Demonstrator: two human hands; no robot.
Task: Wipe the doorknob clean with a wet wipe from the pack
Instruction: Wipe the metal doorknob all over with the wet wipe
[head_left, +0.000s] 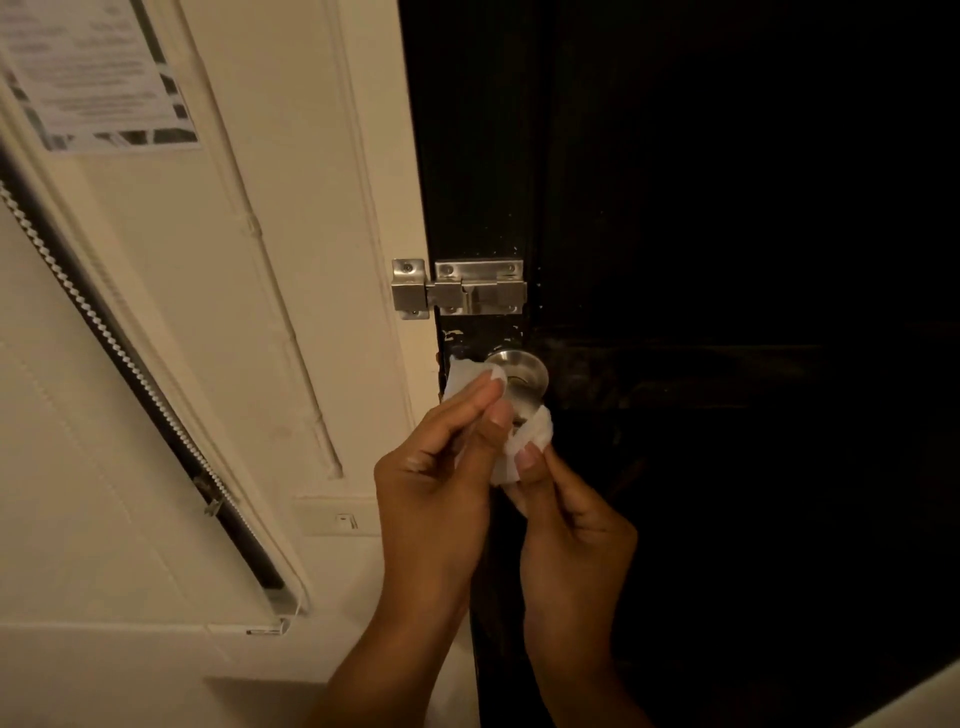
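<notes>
**Both hands on the wipe at the doorknob**

Both hands are closed on the wipe (506, 457). From my remote seat I see the left hand (441, 467) pinching its upper-left part, with the fingertips (493, 387) pressing it against the left side of the doorknob (519, 371). The right hand (566, 519) pinches the lower end of the wipe between thumb and fingers, just under the doorknob. The wipe runs from the knob's left side down around its underside; the top and right of the round metal knob are bare and catch the light.

The doorknob sits near the left edge of a dark door (727, 260). Just above it, a silver sliding bolt (462, 291) bridges the door and the cream frame (395, 182). Further left, I make out a light switch (345, 519) on the wall, a window blind (130, 364) with a beaded chain, and a printed notice (98, 73), too blurred to read.
</notes>
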